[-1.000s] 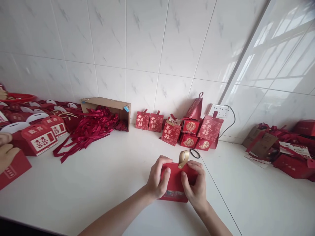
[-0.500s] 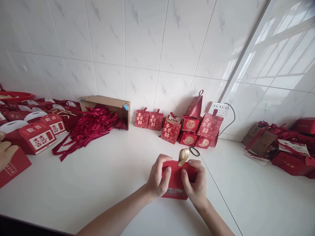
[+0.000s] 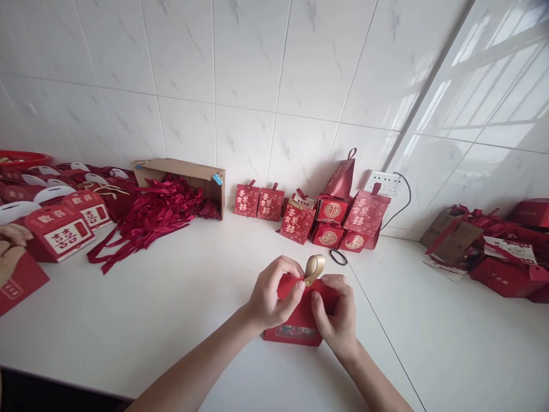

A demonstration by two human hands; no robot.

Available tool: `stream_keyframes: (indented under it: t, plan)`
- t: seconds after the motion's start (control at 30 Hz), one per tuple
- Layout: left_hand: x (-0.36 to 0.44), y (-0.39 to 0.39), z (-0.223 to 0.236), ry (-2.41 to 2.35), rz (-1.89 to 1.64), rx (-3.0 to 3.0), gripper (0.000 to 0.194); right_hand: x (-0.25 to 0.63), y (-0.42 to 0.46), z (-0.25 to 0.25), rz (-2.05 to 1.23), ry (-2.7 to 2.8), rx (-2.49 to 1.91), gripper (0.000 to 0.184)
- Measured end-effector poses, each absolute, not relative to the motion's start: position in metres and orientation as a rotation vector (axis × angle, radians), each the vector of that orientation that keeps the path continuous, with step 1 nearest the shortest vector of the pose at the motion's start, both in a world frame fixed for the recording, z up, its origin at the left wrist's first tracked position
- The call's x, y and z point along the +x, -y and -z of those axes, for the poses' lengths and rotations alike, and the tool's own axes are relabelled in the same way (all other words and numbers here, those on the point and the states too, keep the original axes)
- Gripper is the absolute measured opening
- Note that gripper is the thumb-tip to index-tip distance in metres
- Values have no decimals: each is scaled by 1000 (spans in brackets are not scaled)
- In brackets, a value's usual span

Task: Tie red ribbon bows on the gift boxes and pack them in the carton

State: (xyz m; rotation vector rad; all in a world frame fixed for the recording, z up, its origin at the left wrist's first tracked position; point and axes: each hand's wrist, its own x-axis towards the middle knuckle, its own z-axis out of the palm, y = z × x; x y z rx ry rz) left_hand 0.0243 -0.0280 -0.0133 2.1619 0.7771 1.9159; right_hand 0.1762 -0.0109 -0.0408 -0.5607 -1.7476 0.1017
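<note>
A red gift box (image 3: pixel 302 312) with a see-through window low on its front stands on the white table in front of me. From its top edge rises a gold ribbon loop (image 3: pixel 315 269). My left hand (image 3: pixel 274 294) grips the upper left of the box, its thumb and fingertips closed at the top edge beside the ribbon's base. On the upper right, my right hand (image 3: pixel 337 312) pinches the box with the thumb on the front and the fingers over the top. What lies behind the window is too small to name.
Decorated red boxes (image 3: pixel 332 223) stand by the tiled wall near a socket (image 3: pixel 381 182). A black ring (image 3: pixel 338 257) lies before them. Red ribbons (image 3: pixel 158 214) spill from a cardboard box (image 3: pixel 178 166). Further left, another person's hand (image 3: pixel 12 249) holds a red box (image 3: pixel 23 283). More boxes (image 3: pixel 508 274) lie right.
My left thumb and fingers have moved up toward the ribbon's base. The box has shifted slightly left, and its window shows more. The camera view has tilted a little.
</note>
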Motion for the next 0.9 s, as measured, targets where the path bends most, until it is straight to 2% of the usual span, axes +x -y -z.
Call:
stream_keyframes:
  t: [0.27,0.9]
  plan:
    - [28,24,16,-906,-1976,2147,13,164,6,47,-161,1675,-621,20]
    - [24,23,8,-1027,-1974,2171,10,161,3,39,-279,1647,-590,22]
